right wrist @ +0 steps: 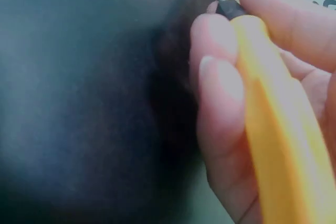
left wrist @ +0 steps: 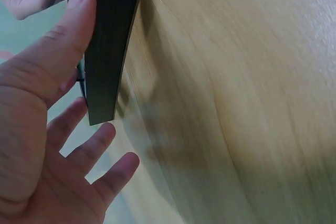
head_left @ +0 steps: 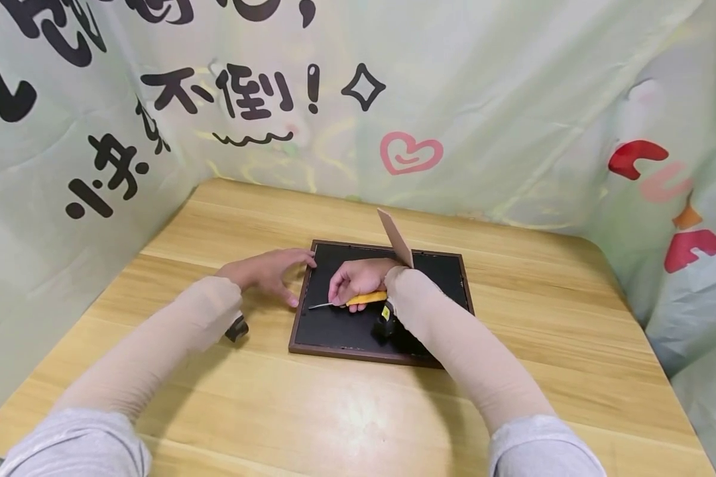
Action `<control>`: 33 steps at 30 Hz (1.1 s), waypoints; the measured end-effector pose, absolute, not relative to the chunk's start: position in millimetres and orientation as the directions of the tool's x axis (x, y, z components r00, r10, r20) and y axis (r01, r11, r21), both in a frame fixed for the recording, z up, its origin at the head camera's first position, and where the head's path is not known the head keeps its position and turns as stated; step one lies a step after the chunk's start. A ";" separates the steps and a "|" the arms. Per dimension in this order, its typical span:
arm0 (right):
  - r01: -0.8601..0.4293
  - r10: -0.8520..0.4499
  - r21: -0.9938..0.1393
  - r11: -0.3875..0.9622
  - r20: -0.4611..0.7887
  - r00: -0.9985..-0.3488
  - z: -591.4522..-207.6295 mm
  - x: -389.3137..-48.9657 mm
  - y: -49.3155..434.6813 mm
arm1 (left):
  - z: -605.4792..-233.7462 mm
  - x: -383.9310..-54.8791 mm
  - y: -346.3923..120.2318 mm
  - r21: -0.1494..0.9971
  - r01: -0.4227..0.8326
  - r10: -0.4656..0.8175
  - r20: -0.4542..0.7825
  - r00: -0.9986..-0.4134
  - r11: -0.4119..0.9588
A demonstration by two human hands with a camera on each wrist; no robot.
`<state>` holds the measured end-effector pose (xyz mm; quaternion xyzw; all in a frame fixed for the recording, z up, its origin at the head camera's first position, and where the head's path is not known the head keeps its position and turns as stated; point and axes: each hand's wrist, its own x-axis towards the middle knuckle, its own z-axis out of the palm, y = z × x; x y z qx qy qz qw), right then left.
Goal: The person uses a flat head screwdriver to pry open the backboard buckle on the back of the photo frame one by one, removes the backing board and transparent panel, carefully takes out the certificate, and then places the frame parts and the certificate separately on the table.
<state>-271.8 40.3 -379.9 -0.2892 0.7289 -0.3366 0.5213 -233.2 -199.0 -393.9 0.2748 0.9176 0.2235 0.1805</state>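
A picture frame (head_left: 358,358) lies back side up on the table, with a dark rim and a black backing board (head_left: 340,334). From its far side a brown stand flap (head_left: 396,238) sticks up. My right hand (head_left: 360,279) grips a yellow-handled screwdriver (head_left: 367,299) over the backing, its thin metal shaft pointing at the left rim. Fingers wrap that yellow handle (right wrist: 278,124) in the right wrist view. At the frame's left edge, my left hand (head_left: 268,271) is spread, thumb and fingertips right at the rim. The left wrist view shows the thumb (left wrist: 68,30) against the frame's side (left wrist: 107,51).
The wooden table (head_left: 549,318) extends around the frame on all sides. A pale green printed curtain (head_left: 501,99) hangs behind the table and along both sides. Dark wrist cameras sit under both wrists, the right one (head_left: 385,322) close over the backing.
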 end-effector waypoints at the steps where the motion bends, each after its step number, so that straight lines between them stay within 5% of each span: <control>1: -0.083 -0.775 -0.793 0.604 -0.560 -0.292 -380.2 -272.0 40.6 | -393.9 -233.7 -198.4 0.506 0.427 0.586 -0.207 -0.783 0.750; 33: -0.312 -0.833 -0.797 0.518 -0.386 -0.397 -388.3 -262.1 34.0 | -395.3 -242.9 -187.9 0.518 0.417 0.568 -0.170 -0.806 0.747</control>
